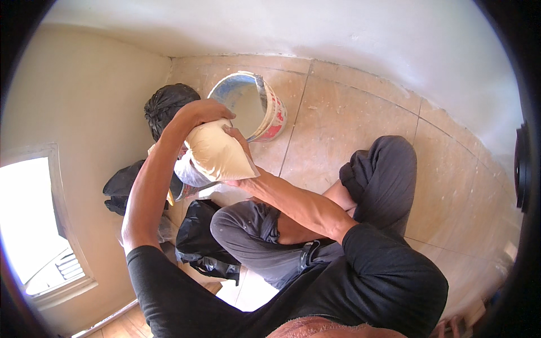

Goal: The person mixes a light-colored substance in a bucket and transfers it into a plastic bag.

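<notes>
A clear plastic bag (220, 151) filled with cream-coloured powder is held up between my two hands, tilted beside the bucket's near left rim. My left hand (209, 110) closes over the bag's upper end, its fingers pointing toward the bucket. From the right, my right hand (239, 142) wraps round the bag's side, partly hidden behind it. The round bucket (276, 115), white with red marks outside and smeared blue inside, holds a pale, whitish material (246, 107). Whether powder is leaving the bag cannot be made out.
A knotted black plastic bag (169, 107) stands in the corner left of the bucket. More black bags (200, 231) lie between the left wall and my crossed legs (389, 180). A bright window (39, 225) is low in that wall. Tiled floor (321, 118) runs to the far wall.
</notes>
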A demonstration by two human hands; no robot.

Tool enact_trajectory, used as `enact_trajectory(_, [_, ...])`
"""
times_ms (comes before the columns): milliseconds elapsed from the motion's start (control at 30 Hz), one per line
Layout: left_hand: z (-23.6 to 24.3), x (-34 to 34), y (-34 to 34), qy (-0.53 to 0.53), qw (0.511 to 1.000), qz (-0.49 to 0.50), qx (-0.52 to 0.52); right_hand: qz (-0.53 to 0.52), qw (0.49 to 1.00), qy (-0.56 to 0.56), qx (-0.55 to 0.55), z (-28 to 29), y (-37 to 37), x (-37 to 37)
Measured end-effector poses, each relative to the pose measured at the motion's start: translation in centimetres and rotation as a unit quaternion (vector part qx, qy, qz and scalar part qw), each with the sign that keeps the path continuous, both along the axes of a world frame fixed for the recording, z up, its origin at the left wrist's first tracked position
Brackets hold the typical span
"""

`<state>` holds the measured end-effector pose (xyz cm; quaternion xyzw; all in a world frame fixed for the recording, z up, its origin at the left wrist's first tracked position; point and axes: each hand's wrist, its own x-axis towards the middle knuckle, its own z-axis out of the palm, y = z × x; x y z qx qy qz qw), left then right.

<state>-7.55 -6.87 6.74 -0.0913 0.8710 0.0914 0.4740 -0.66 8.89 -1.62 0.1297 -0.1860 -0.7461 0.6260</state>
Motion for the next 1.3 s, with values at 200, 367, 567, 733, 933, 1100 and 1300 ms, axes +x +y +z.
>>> enact_trajectory(200, [0.8, -1.3, 1.8, -0.022, 0.998, -0.065, -0.003, -0.011, 1.0, 0.006, 0.006, 1.3, 0.1, -0.6])
enact_trajectory(367, [0.2, -1.2, 1.4, -0.039, 0.999, 0.016, -0.021, -0.02, 1.0, 0.009, 0.001, 1.8, 0.0, -0.1])
enact_trajectory(567, [5.0, -3.0, 5.2, -0.018, 0.991, 0.093, -0.098, -0.033, 0.999, 0.016, -0.001, 2.1, 0.0, -0.7])
enact_trajectory(733, [4.7, -1.7, 3.8, 0.075, 0.98, 0.16, -0.093, -0.052, 0.999, 0.017, -0.001, 2.5, -0.6, -0.9])
enact_trajectory(933, [8.6, 2.8, 7.5, 0.209, 0.924, 0.318, -0.042, -0.066, 0.997, 0.008, 0.04, 3.8, -1.3, -1.5])
enact_trajectory(1100, [7.6, 6.4, 7.3, 0.284, 0.907, 0.31, -0.02, -0.108, 0.993, 0.032, 0.036, 2.9, -2.4, -1.8])
enact_trajectory(1300, [7.9, 6.9, 6.4, 0.285, 0.91, 0.302, -0.018, -0.094, 0.993, 0.01, 0.074, 3.4, -2.4, -1.8])
